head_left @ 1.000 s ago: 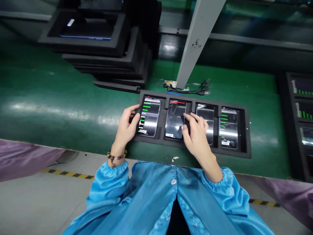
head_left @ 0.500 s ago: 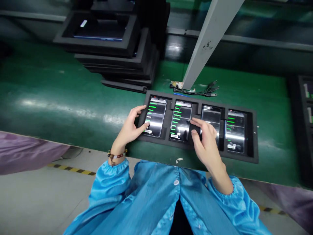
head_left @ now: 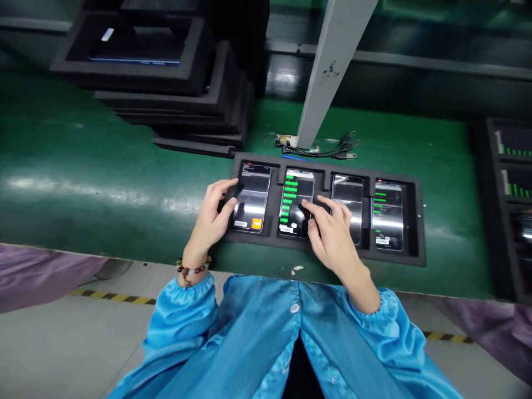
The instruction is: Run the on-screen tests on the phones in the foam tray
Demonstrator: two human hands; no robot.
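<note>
A black foam tray on the green bench holds several smartphones, each in its own slot. My left hand rests at the tray's left end, fingers apart, its thumb by the edge of the leftmost phone. That phone shows a dark screen with an orange square at the bottom. My right hand is spread, its index finger over the second phone, whose screen lists green bars. Partly behind that hand lies the third phone, its screen dark. The rightmost phone also shows green lines.
A tall stack of black foam trays stands at the back left. Behind the tray are a grey post and short black cables. Another tray with phones sits at the far right. Purple cloth shows at the left edge.
The leftmost phone's green list has given way to a dark screen with an orange square. My left thumb has drawn back from it. My right index finger has moved left over the second phone.
</note>
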